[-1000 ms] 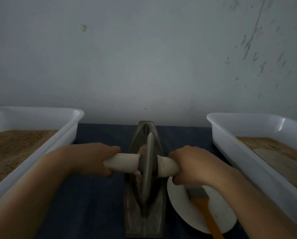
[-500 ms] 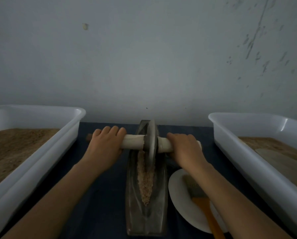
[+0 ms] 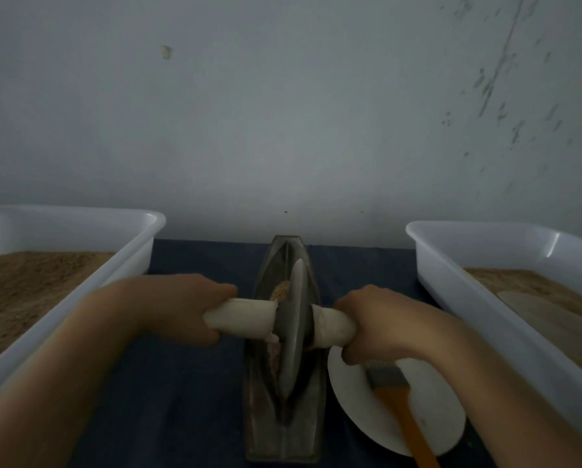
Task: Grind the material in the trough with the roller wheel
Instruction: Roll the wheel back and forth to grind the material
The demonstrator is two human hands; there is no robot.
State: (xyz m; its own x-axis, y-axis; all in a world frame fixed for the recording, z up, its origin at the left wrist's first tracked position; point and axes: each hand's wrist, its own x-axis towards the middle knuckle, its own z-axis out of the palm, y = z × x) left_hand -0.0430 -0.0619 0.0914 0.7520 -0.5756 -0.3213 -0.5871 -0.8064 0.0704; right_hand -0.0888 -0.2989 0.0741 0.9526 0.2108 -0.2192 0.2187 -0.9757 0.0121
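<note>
Against a grey wall, the trough (image 3: 284, 393) lies on the table between both hands. Left hand (image 3: 181, 309) and right hand (image 3: 380, 322) grip the roller wheel (image 3: 293, 329) handles, fingers curled, forearms reaching forward.

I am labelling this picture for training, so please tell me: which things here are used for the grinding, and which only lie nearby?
In use:
- trough
- roller wheel with its white handle
- brown material in the trough
- left hand, right hand, each gripping the handle

Lying about:
- white plate with brush
- left tub, right tub, each holding brown powder
</note>
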